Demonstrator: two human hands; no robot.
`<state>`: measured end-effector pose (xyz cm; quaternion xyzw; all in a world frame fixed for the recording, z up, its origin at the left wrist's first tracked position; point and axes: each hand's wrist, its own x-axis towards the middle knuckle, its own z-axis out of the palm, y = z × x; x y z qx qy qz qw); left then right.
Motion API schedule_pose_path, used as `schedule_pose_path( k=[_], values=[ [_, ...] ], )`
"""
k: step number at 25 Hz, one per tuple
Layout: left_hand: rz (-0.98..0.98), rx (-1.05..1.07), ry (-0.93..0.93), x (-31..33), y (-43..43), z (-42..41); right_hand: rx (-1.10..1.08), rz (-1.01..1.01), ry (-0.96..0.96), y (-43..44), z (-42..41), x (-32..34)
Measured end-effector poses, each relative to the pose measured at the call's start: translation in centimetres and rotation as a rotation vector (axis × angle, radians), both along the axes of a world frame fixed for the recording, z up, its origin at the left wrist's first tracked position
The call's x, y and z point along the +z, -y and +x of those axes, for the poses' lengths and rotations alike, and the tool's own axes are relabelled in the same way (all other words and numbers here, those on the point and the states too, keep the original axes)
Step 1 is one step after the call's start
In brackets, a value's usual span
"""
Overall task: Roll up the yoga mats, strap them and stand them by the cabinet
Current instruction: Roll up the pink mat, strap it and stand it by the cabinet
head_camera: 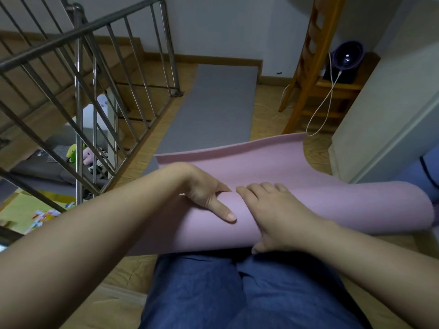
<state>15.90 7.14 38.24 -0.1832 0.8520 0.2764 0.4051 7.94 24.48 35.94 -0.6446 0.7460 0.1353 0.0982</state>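
We see two bare forearms, uncovered from the wrists all the way back to the lower corners of the view. On the left hand (204,189) we can make out a short, trimmed thumbnail. The nails of the right hand (275,211) are too blurred to judge. We also see blue, denim-like trousers (209,295), softly creased, with a dark fold between the two legs.
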Motion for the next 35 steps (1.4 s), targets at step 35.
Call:
schedule_pose_path(
  k=[35],
  values=[
    [-0.017, -0.025, -0.231, -0.6, -1.4, 0.8, -0.199, 0.342, 0.603, 2.7, -6.6, 0.6]
  ],
)
